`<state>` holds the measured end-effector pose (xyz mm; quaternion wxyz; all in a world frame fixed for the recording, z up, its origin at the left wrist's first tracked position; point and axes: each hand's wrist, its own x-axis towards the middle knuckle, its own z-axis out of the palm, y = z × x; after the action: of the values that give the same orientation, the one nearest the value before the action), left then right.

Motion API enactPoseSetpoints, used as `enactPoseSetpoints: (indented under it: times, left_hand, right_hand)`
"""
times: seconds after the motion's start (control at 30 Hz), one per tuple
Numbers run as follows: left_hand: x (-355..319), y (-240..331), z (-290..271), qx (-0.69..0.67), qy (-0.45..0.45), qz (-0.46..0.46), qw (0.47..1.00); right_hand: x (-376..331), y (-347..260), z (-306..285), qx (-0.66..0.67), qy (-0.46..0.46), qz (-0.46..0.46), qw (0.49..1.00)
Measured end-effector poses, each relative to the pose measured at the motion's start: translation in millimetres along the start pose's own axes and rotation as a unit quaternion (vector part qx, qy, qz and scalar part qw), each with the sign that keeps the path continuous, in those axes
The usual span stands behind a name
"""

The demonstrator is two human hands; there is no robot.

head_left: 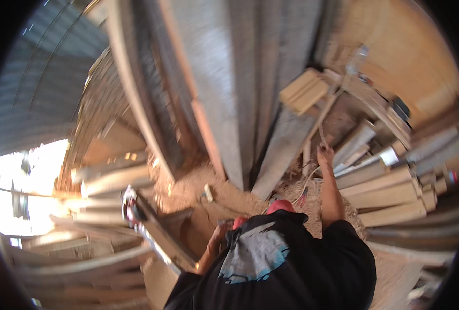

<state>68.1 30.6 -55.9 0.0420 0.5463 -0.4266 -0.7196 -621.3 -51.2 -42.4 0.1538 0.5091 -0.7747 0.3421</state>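
Observation:
My right arm reaches forward on the right. My right hand (325,154) is closed around a pale cord (320,129), which runs up toward the plywood and loops back down toward my body. Low and close to my torso is my left hand (218,233), bent inward and apparently closed. Blur and its small size hide what its fingers hold. Beside that hand, to the left, stands a wooden frame-like piece (159,227) with a light edge. Sawdust (208,183) covers the floor in front of me.
Long grey planks (260,77) lean ahead. A yellowish wooden block (304,91) rests on one. Cut timber (389,199) is stacked at right, below a plywood sheet (405,57). More boards (84,263) lie at left, near a bright opening. A small wood offcut (207,193) lies in the sawdust.

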Motion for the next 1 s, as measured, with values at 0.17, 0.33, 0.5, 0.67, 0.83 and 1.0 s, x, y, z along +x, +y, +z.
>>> enactPoseSetpoints:
  times: [0.17,0.33,0.5,0.67,0.83,1.0]
  left_hand:
    - [-24.3,96.7,38.0,0.237,0.151,-0.029,0.959]
    - [-8.6,113.1,10.2,0.234,0.175,0.071,0.954]
    - [-22.6,186.0,-3.8,0.152,0.227,0.206,0.94]
    - [-21.4,187.2,-54.1,0.158,0.148,0.294,0.931]
    - [-87.2,160.5,-132.9,0.076,0.086,0.219,0.969]
    - [-167.6,155.5,-202.4,0.006,0.078,0.068,0.995]
  right_hand:
    - [-143.9,-73.6,4.2,0.184,-0.446,0.285,0.828]
    - [-172.0,-222.5,-6.0,0.327,-0.668,0.238,0.624]
    - [-124.1,-378.2,6.1,0.434,-0.696,0.329,0.468]
    - [-120.0,-487.1,65.7,0.551,-0.599,0.402,0.42]
    - [-137.7,-564.7,113.9,0.496,-0.507,0.553,0.438]
    - [-147.1,-666.0,131.2,0.483,-0.541,0.541,0.427]
